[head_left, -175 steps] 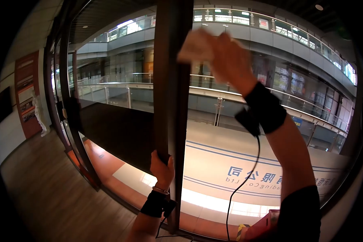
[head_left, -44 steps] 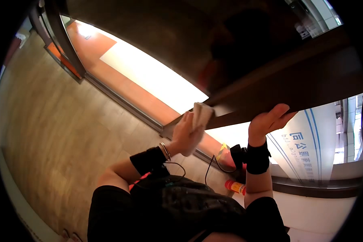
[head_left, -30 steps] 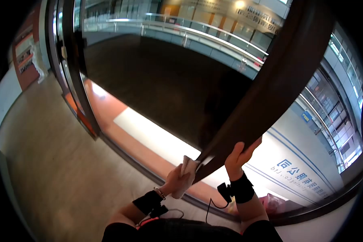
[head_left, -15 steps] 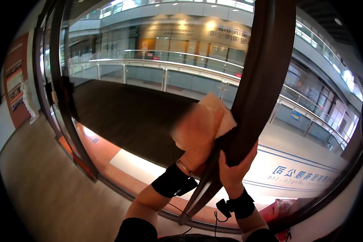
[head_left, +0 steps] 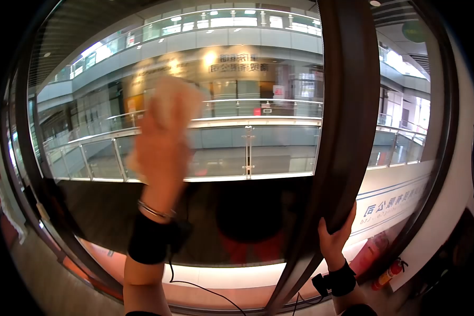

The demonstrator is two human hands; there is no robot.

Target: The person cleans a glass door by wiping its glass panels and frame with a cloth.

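My left hand [head_left: 162, 145] is raised in front of the large glass pane [head_left: 237, 203], smeared by motion. It holds a pale cloth [head_left: 178, 97], bunched under the fingers with a bit of it showing by the palm. Whether the cloth touches the glass I cannot tell. Low on the right, my right hand [head_left: 336, 241] grips the dark door frame [head_left: 347, 105], its thumb on the near face and its fingers toward the right edge. Black bands with small devices and cables are on both wrists.
A red fire extinguisher [head_left: 388, 274] stands at the lower right, by a pink-red container [head_left: 369, 253] seen through the glass. A thin black cable [head_left: 208, 297] hangs from the left wrist. Beyond the pane are a railing [head_left: 247, 152] and a lit wall with lettering.
My left hand has swept the cloth up and left across the pane, away from the frame. My right hand stays on the frame. The head view has turned and lifted.
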